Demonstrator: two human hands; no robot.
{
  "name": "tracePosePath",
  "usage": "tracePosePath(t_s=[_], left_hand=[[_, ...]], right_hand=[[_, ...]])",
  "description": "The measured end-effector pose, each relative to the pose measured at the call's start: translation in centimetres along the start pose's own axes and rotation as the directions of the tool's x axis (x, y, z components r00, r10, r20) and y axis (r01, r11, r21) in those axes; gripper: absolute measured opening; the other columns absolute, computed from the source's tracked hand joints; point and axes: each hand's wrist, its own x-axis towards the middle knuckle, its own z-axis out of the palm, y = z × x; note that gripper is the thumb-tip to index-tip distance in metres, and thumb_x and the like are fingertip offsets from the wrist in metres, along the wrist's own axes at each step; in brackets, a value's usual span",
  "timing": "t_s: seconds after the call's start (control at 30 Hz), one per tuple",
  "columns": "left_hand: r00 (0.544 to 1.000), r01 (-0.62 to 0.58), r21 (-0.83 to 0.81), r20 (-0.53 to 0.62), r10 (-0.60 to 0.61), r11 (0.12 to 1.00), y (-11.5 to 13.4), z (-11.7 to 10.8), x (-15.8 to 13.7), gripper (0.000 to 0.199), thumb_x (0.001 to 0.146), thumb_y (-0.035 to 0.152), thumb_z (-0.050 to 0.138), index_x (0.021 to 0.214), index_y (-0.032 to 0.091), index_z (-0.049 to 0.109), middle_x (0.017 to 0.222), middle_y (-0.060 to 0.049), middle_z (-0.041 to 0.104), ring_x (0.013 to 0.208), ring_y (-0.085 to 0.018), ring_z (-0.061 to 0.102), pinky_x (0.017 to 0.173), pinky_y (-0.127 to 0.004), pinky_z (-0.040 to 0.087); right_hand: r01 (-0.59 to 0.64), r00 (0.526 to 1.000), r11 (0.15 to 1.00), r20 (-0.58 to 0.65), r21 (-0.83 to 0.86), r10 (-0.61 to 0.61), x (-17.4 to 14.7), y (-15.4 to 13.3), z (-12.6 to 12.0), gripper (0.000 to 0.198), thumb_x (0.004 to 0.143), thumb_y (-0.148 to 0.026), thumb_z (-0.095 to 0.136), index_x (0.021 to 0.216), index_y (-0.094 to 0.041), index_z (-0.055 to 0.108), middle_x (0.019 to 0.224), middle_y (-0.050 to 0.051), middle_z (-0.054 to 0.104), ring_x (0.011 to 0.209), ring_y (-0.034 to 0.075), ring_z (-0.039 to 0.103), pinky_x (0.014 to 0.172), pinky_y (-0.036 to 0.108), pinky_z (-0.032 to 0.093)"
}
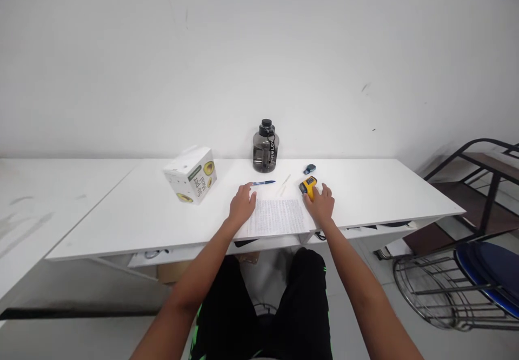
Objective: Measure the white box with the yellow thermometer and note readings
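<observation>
Left hand [242,208]: at the paper's far left corner, just beside the pen; fingers loosely bent with nothing seen in their hold; contact with the pen cannot be told.
Right hand [320,206]: at the near end of the yellow tool; thumb and fingers part around it, the thumb toward the paper; whether they grip or only touch, cannot tell.
Yellow tool [308,185]: on the table [381,187], past the paper's far right corner, dark end pointing away; its near end faces the palm, apparently for an easy hold.
Written paper [279,217]: flat between the hands, square to the seated person, likely so for reading.
Pen [263,182]: lying crosswise beyond the paper, one end toward the left fingers, probably for ready reach.
Small dark item [309,169]: beyond the yellow tool, apart from it.
Bottle [265,146]: upright near the wall [259,52], presumably kept back from the hands.
Box [193,176]: left of the pen, well apart from the left hand.
Front edge: close behind the paper's near side; little margin there.
Right side: open tabletop from the right hand to the table's end; stool [490,271] beyond.
Left side: open tabletop from the box to the seam.
</observation>
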Motion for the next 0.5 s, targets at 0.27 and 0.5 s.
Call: tracePosePath(t_s=[0.27,0.5], left_hand=[[0.95,-0.264,0.142,0.208,0.232,0.954,-3.3,2.0,7.6,0.034,0.091,0.045,0.055,0.116,0.024,0.065,0.122,-0.009,0.063,0.116,-0.03,0.055,0.099,-0.045,0.039],[0.953,-0.279,0.011,0.127,0.275,0.96,-4.2,2.6,7.5,0.022,0.096,0.031,0.05,0.105,0.022,0.068,0.11,-0.006,0.068,0.099,-0.022,0.063,0.087,-0.038,0.046]], right_hand=[[0.068,0.998,0.998,-0.012,-0.012,-0.068,1.9,0.6,1.0,0.051,0.091,-0.047,0.049,0.13,-0.017,0.063,0.145,0.02,0.048,0.129,0.035,0.043,0.091,0.045,0.044],[0.223,0.958,0.968,-0.157,-0.111,-0.239,3.1,-0.9,1.2,0.048,0.094,-0.043,0.047,0.13,-0.014,0.06,0.135,0.02,0.057,0.127,0.037,0.045,0.102,0.058,0.031]])
